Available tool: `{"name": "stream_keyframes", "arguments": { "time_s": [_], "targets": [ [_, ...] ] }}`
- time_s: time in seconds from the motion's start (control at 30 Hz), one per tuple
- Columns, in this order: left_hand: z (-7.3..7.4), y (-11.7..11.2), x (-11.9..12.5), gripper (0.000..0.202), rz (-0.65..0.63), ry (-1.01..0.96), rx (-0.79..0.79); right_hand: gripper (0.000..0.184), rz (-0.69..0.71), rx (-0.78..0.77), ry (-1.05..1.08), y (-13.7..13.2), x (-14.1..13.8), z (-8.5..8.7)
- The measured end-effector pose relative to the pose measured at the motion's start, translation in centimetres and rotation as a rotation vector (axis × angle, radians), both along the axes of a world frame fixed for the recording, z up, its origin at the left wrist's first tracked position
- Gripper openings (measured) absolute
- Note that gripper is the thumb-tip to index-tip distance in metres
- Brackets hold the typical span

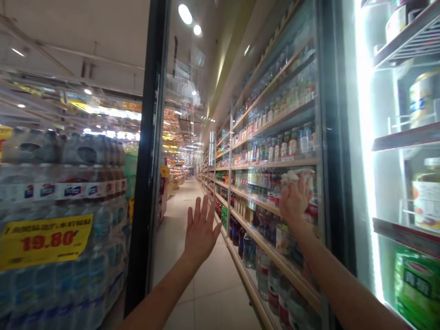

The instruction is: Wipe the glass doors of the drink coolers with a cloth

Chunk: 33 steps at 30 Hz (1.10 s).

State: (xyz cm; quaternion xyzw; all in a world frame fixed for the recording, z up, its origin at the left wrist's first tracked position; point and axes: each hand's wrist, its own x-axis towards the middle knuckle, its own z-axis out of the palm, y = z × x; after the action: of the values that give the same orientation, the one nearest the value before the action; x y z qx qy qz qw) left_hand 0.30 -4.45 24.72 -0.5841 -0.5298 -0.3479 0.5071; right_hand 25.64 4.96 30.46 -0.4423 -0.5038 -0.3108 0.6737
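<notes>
A tall glass door (pixel 147 151) with a dark frame stands swung open in front of me. My left hand (pixel 202 229) lies flat against its pane, low and left of the middle, fingers spread and nothing in it. Higher up on the right side of the glass, my right hand (pixel 294 201) presses a crumpled white cloth (pixel 298 176) to the pane. The fingers of that hand are stretched over the cloth, which partly shows above and beside them. Shelves of bottles (pixel 275 149) show through the glass, somewhat blurred.
On the right is a lit cooler with wire shelves (pixel 405 137), bottles and a green pack (pixel 417 286). At left, shrink-wrapped water bottles (pixel 68 183) are stacked high with a yellow price sign (pixel 48 240). A tiled aisle floor (pixel 178 224) runs away beyond the glass.
</notes>
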Motion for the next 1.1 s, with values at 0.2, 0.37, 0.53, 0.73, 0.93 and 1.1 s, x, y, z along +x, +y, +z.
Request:
{"name": "stream_keyframes", "arguments": {
  "time_s": [0.2,0.37,0.53,0.73,0.93,1.1],
  "targets": [
    [-0.2,-0.1,0.1,0.059,0.004,0.004,-0.002,0.040,0.118,0.052,-0.711,-2.0,-3.5,-2.0],
    [-0.9,-0.1,0.6,0.058,0.015,-0.034,-0.027,0.044,-0.031,-0.034,-0.071,-0.8,0.1,-2.6],
    [-1.9,-0.3,0.8,0.056,-0.010,-0.024,-0.017,0.039,0.088,0.020,-0.593,-1.9,-2.9,-4.5],
    [-3.2,-0.5,1.3,0.054,0.013,-0.014,-0.033,0.042,-0.091,-0.014,-0.111,-0.7,0.5,-4.4],
    [-3.5,-0.3,1.3,0.055,-0.007,-0.038,-0.027,0.038,0.014,0.020,-0.616,-2.1,-1.7,-5.7],
    [-3.8,-0.3,1.4,0.055,0.016,-0.023,-0.024,0.039,-0.104,-0.023,-0.202,-0.7,2.4,-7.1]
  ]
}}
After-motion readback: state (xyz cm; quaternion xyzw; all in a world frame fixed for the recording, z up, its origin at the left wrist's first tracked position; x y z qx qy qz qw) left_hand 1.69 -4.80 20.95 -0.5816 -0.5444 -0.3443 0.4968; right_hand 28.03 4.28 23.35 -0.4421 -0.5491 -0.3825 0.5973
